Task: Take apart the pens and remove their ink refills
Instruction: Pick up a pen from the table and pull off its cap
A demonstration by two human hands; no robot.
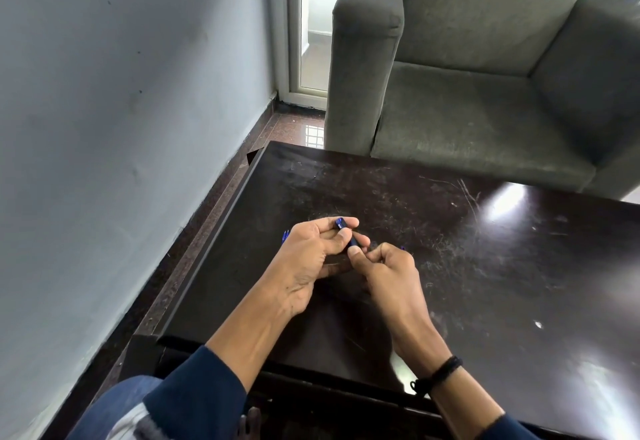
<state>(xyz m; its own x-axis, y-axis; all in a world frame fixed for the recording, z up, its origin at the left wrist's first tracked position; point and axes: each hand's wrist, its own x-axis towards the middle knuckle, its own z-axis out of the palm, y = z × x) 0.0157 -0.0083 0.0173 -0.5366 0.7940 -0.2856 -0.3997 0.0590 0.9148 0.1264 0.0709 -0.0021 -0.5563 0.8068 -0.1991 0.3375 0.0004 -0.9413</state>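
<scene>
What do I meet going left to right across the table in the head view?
Blue tips → left hand → blue pen, pinched by both hands → right hand → white speck.

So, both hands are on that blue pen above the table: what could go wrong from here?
1. The left hand and right hand only pinch the blue pen in the air. If it comes apart suddenly, small parts could drop onto the dark, scratched table and be hard to spot.
2. Blue tips show just beyond the left hand. If they are loose, a hand could brush them toward the table's edge.
</scene>
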